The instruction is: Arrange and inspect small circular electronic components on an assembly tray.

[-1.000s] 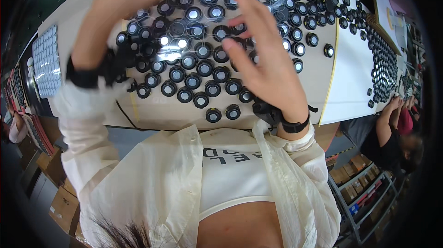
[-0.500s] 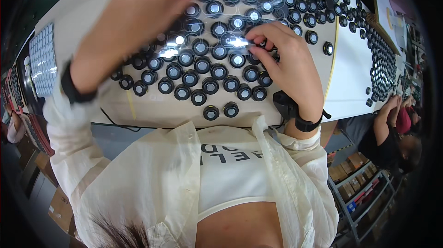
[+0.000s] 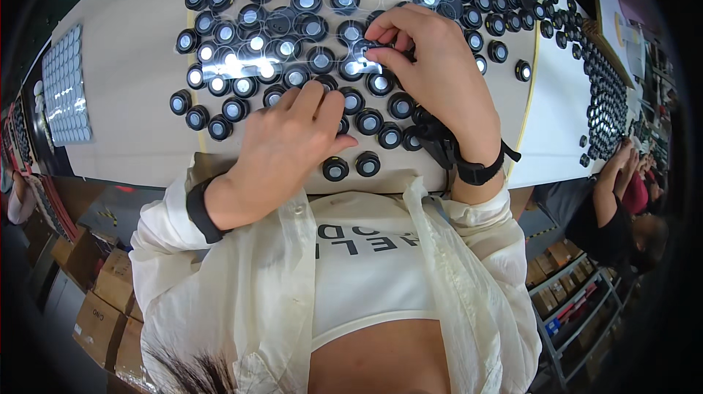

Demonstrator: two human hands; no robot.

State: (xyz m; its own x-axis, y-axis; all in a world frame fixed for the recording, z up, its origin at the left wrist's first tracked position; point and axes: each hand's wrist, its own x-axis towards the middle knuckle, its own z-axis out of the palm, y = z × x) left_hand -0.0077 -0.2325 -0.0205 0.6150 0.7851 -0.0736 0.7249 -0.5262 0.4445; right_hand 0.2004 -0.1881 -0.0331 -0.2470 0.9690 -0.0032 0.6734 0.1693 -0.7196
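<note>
Many small black round parts with pale grey centres (image 3: pixel 367 121) stand on the beige tabletop in front of me. A clear plastic sheet with round outlines (image 3: pixel 242 66) lies over a wide patch of them, with bright glare along its near edge. My right hand (image 3: pixel 439 72) reaches over the sheet's near right side, thumb and forefinger pinched on it. My left hand (image 3: pixel 293 138) is over the nearer parts, fingers bent down with the tips among them and the thumb apart. I see nothing held in it; its palm side is hidden.
A sheet of round pale stickers (image 3: pixel 66 90) lies at the far left. More black parts (image 3: pixel 608 108) crowd the white table on the right, where another person's arm (image 3: pixel 606 181) reaches in. Cardboard boxes (image 3: pixel 100 328) stand on the floor at lower left.
My left hand has come down from the far side, toward me, onto the nearer parts. My right hand has shifted slightly left and away, still at the sheet.
</note>
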